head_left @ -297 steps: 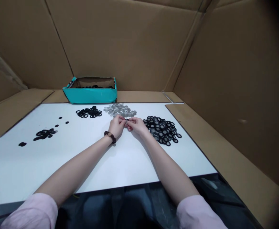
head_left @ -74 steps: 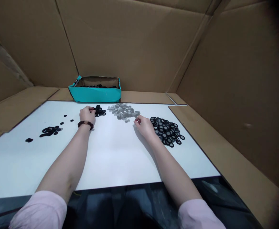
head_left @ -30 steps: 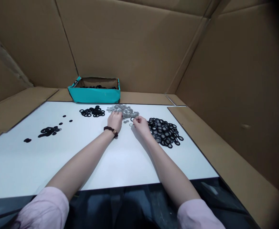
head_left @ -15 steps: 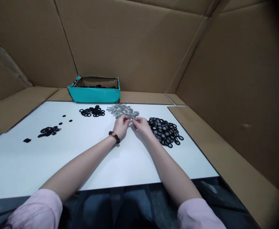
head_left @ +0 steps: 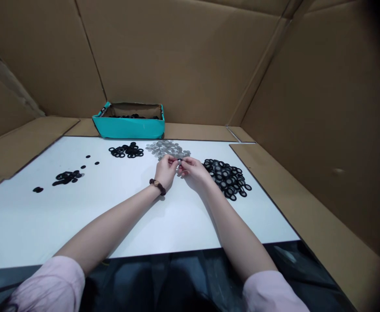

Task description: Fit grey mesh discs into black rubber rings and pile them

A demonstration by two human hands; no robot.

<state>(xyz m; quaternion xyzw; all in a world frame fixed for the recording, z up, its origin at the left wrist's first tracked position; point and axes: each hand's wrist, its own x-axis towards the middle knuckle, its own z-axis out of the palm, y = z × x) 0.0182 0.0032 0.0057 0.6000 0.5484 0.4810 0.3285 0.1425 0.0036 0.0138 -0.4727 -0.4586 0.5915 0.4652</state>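
Observation:
My left hand (head_left: 166,170) and my right hand (head_left: 193,169) meet fingertip to fingertip over the white board. Pinched between them is a small black ring (head_left: 180,160), mostly covered by the fingers; a greyish disc seems to be at it. Just behind the hands lies a heap of thin grey translucent discs (head_left: 167,149). Left of that is a pile of bare black rings (head_left: 126,150). Beside my right wrist spreads a large pile of black rings with grey discs in them (head_left: 227,178).
A turquoise box (head_left: 129,128) holding black pieces stands at the board's far edge. A cluster of black pieces (head_left: 67,177) and a few loose black discs (head_left: 38,190) lie on the left of the white board (head_left: 138,221). Cardboard walls (head_left: 193,65) enclose the back and sides.
My left hand went from the black ring pile to the grey discs, then over to my right hand. Both now hold the ring together; in the last half second the hands barely shifted.

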